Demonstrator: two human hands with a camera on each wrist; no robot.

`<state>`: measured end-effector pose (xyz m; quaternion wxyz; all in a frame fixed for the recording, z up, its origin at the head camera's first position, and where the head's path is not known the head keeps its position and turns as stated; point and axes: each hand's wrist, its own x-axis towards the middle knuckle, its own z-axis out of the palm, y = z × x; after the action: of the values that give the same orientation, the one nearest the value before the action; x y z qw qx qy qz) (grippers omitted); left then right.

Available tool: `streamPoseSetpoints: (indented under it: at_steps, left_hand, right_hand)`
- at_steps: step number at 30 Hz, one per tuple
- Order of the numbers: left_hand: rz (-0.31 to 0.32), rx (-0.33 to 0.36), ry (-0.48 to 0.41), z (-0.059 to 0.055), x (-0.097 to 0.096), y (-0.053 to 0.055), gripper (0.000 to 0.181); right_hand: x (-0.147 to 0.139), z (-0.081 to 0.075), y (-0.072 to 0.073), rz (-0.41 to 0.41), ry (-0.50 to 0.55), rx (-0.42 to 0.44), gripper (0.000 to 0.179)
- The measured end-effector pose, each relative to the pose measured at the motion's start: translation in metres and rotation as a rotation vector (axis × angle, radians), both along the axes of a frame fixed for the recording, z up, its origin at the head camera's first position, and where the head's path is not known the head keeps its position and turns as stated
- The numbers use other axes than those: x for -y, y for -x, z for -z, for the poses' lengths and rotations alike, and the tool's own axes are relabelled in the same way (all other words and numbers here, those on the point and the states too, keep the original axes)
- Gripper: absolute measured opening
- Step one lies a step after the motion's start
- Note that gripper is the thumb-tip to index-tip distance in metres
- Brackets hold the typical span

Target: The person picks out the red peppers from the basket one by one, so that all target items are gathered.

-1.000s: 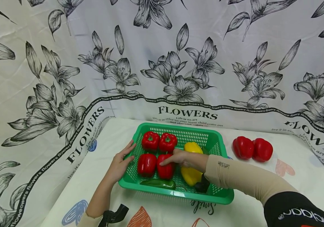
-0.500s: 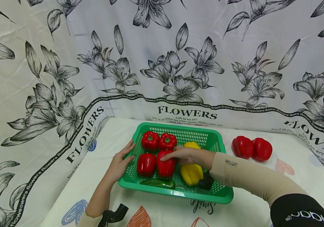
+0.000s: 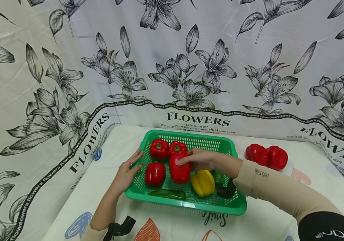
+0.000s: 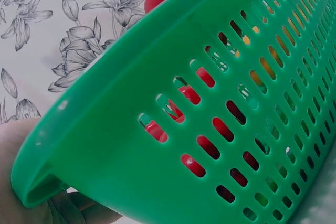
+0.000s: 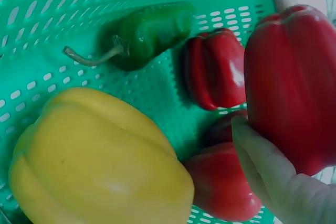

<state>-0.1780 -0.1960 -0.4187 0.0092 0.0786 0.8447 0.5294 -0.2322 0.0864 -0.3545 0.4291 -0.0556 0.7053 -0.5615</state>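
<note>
My right hand (image 3: pixel 202 160) grips a red bell pepper (image 3: pixel 179 172), thumb across its near face; in the right wrist view this pepper (image 5: pixel 294 87) stands tall at the right, over the others. My left hand (image 3: pixel 126 174) holds the left rim of the green plastic basket (image 3: pixel 199 208); in the left wrist view its fingers (image 4: pixel 89 214) show below the rim. Inside the basket, several red bell peppers lie at the left, one of them (image 3: pixel 155 174) in front. A yellow bell pepper (image 3: pixel 203 183) and a long green pepper (image 3: pixel 167 194) lie near the front side.
Two more red bell peppers (image 3: pixel 256 154) lie on the white cloth to the right of the basket, partly behind the right sleeve (image 3: pixel 268 184). Another green pepper (image 3: pixel 218 177) is in the basket's right part. A flower-printed curtain (image 3: pixel 160 67) hangs behind the table.
My right hand has lifted the red pepper from beside the front-left one, raising it and shifting it slightly right. My left hand stays at the rim.
</note>
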Motion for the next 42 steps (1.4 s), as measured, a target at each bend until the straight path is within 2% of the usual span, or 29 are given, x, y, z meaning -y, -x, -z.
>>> streamPoseSetpoints:
  at_steps: [9,22,29,42]
  left_hand:
    - [-0.008,-0.015,0.014,-0.003,-0.001,-0.002,0.047]
    - [-0.016,0.004,-0.001,0.001,0.000,-0.001,0.048]
    - [-0.015,0.003,-0.001,0.000,-0.001,-0.002,0.048]
    - [-0.004,-0.003,-0.003,0.000,-0.001,0.000,0.048]
  right_hand:
    - [-0.019,-0.012,-0.012,-0.006,-0.059,-0.062,0.055]
    - [-0.048,-0.020,-0.022,0.017,0.085,-0.069,0.050]
    - [-0.063,-0.018,-0.027,0.018,0.126,-0.123,0.052]
    - [-0.092,-0.019,-0.043,0.141,0.129,-0.178,0.067]
